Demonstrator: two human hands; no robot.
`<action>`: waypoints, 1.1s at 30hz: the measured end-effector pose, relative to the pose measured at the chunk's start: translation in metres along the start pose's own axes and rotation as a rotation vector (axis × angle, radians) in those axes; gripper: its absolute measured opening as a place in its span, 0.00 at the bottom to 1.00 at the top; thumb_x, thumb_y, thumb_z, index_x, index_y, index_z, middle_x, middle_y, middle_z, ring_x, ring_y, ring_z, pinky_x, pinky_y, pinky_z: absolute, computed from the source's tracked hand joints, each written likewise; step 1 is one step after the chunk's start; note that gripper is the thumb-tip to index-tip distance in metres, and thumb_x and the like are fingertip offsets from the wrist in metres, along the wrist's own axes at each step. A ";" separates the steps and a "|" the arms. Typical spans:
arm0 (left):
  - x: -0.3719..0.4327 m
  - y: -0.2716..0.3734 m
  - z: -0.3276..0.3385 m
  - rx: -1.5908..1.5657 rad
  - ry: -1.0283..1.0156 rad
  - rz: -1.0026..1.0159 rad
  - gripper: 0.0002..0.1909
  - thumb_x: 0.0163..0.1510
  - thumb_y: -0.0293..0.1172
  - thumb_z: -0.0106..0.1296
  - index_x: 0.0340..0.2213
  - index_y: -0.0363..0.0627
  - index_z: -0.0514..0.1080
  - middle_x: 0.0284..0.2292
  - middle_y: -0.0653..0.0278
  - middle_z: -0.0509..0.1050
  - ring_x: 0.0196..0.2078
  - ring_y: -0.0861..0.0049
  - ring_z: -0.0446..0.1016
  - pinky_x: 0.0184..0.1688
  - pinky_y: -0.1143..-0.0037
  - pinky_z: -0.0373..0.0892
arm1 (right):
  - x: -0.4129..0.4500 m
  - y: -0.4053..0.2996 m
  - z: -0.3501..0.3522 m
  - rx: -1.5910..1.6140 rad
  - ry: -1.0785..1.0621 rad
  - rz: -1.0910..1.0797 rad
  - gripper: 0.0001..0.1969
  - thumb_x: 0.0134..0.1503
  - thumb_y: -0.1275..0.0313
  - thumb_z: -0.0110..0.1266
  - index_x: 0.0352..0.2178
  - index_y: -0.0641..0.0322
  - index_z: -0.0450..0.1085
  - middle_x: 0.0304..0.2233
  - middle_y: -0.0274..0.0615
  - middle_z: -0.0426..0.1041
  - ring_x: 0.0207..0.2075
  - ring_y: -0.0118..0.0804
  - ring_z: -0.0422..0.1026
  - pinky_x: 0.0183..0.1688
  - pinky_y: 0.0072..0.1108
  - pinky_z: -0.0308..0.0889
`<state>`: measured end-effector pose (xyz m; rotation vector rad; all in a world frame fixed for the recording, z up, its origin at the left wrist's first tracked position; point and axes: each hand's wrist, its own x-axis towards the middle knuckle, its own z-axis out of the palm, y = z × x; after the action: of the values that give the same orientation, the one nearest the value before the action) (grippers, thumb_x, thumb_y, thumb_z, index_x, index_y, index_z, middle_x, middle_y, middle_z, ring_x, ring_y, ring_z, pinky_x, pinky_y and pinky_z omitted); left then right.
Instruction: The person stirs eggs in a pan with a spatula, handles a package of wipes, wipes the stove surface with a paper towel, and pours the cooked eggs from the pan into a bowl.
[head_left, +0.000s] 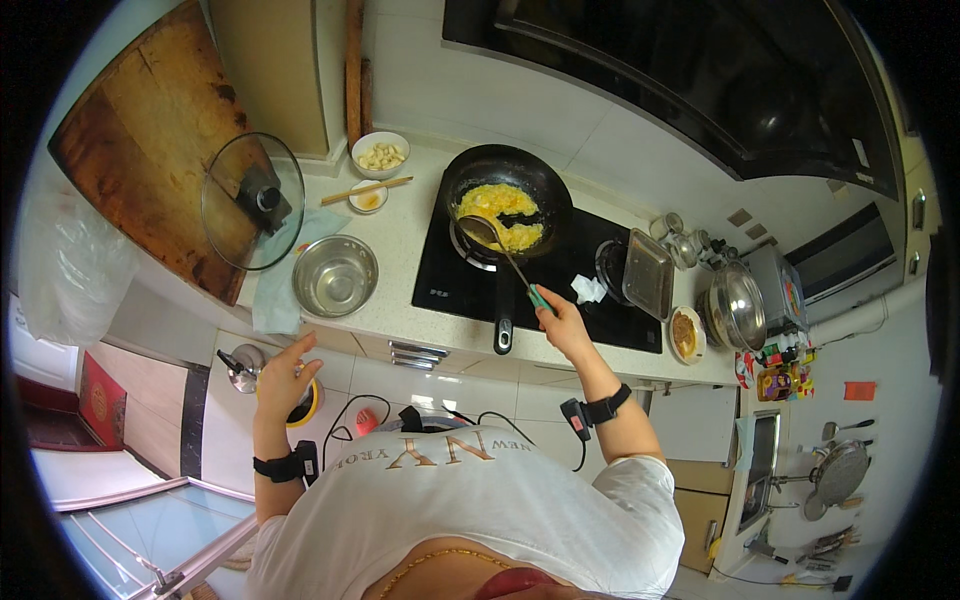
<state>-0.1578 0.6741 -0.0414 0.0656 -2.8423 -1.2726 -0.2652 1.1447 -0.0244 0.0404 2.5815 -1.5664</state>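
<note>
My right hand (564, 328) grips the green handle of a metal ladle (480, 229), whose bowl rests in the yellow scrambled egg (496, 202). The egg lies in a black wok (556, 196) on the left part of the black glass hob (442, 281); the wok's handle points towards me. My left hand (286, 376) is held in the air before the counter edge, fingers apart, with nothing in it. Beyond it on the counter stands a steel bowl (335, 276), beside a light blue cloth (275, 304).
A glass lid (255, 201) stands by a wooden board (150, 135) at the left. Behind the steel bowl are chopsticks (367, 190) across a small dish and a white bowl of garlic cloves (381, 154). A metal tray (648, 274) and crumpled tissue (588, 289) lie right of the wok.
</note>
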 end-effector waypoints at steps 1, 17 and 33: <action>0.001 0.000 0.001 -0.001 0.001 0.019 0.24 0.47 0.33 0.56 0.48 0.49 0.67 0.41 0.59 0.74 0.40 0.65 0.74 0.39 0.73 0.70 | 0.010 0.006 -0.002 -0.006 0.035 0.037 0.21 0.52 0.74 0.49 0.50 0.61 0.65 0.23 0.35 0.71 0.20 0.23 0.66 0.24 0.18 0.64; -0.006 -0.001 -0.008 -0.051 0.040 0.036 0.25 0.47 0.28 0.56 0.48 0.41 0.66 0.43 0.55 0.73 0.43 0.66 0.73 0.39 0.74 0.69 | 0.133 0.012 -0.009 0.818 0.115 0.388 0.21 0.56 0.71 0.45 0.52 0.54 0.62 0.19 0.38 0.63 0.11 0.24 0.55 0.11 0.18 0.48; -0.001 -0.007 0.005 -0.087 -0.003 0.032 0.26 0.46 0.28 0.56 0.49 0.44 0.66 0.43 0.56 0.73 0.44 0.67 0.73 0.41 0.73 0.69 | 0.002 -0.037 -0.032 0.245 -0.128 0.259 0.21 0.54 0.73 0.47 0.51 0.60 0.64 0.19 0.32 0.65 0.16 0.18 0.60 0.15 0.12 0.54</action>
<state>-0.1568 0.6730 -0.0499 0.0158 -2.7739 -1.3890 -0.2731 1.1558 0.0224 0.2757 2.1749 -1.7112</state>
